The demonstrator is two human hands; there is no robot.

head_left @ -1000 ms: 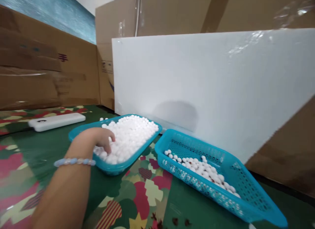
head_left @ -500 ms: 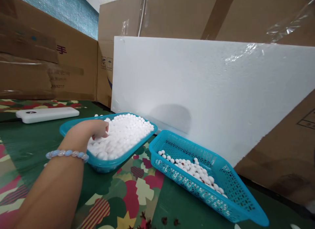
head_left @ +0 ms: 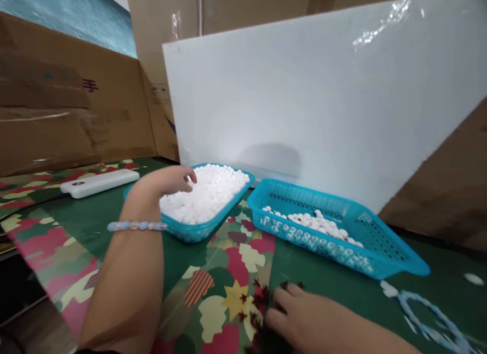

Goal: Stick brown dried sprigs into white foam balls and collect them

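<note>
- Reaching over a blue tray, the left hand hangs at the left part of a heap of white balls; a beaded bracelet circles the wrist.
- Left grip: fingers bent, a small gap visible near the tips; whether a ball sits between them cannot be told.
- Right hand: low on the surface, fingers curled at a cluster of dark red, star-shaped pieces. Its grip is partly hidden, so whether it is closed on a piece cannot be told.
- Blue basket: pierced walls, just to the right of the tray; a smaller group of balls lies along its floor.
- Loop of pale blue cord: on the surface at lower right, well apart from the tray.
- White device: left of the tray, with a dark cable.
- White board: upright behind both containers, before cardboard boxes.
</note>
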